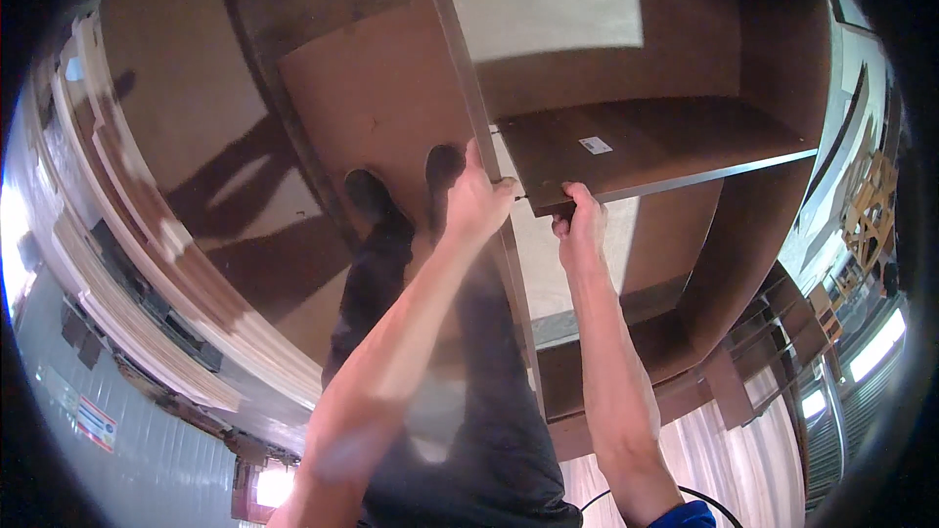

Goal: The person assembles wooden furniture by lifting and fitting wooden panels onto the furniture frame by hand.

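Observation:
My right hand [584,220] pinches the near corner of a dark brown shelf board [665,142], thumb on top and fingers curled below. A small white label [595,145] is stuck on the board's upper face. Closed over the edge of a long upright brown panel [460,49] is my left hand [477,200], its thumb pointing toward the shelf's end. A narrow gap separates shelf and panel, with small dark pins showing in it. The shelf's far end meets the opposite side panel [782,68] of the cabinet frame. The left fingertips are mostly hidden behind the panel.
My feet stand on a brown board [381,78] left of the upright panel. Stacked pale boards [147,284] line the left side. At the right are brown panel pieces [729,386] and a heap of wood offcuts [871,210]. A black cable [719,504] curves beside my right arm.

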